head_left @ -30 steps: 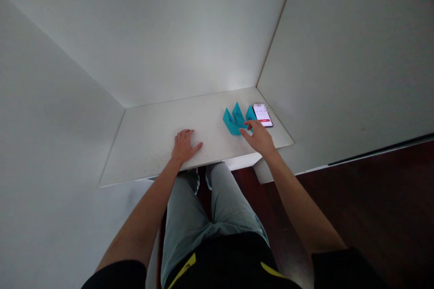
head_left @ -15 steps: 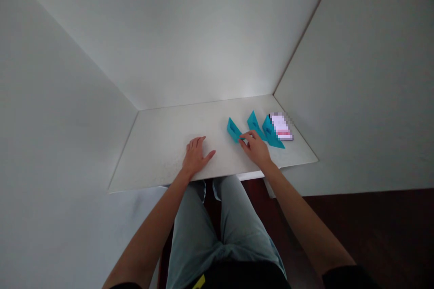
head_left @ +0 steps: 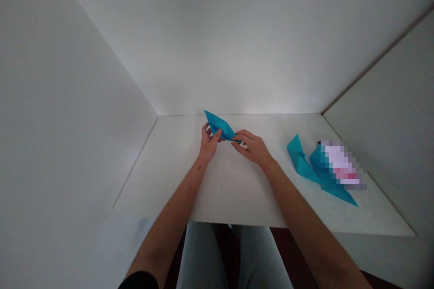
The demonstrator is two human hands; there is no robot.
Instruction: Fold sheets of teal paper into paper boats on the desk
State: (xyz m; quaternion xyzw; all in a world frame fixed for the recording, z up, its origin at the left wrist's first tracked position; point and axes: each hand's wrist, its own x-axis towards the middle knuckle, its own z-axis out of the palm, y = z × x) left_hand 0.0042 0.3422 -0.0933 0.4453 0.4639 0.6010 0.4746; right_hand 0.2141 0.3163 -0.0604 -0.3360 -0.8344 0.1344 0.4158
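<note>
Room: table (head_left: 237,189) shut in by walls (head_left: 84,99) left, back and right, front edge free, open room lower left | Count: 3 boats, 1 phone (head_left: 341,165), 2 hands | Now: left hand (head_left: 208,142) and right hand (head_left: 253,148) both pinch one boat (head_left: 219,126) at frame centre; other two boats (head_left: 298,158) lie right, by phone | Change: half a second ago left hand lay flat, boat stood near the rest

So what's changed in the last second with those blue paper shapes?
One blue paper shape left the group by the phone: the right hand drew it leftwards to mid-table, and the left hand, flat on the table before, rose to pinch its other end. Both hands now hold it. The other two paper shapes stayed beside the phone.
</note>
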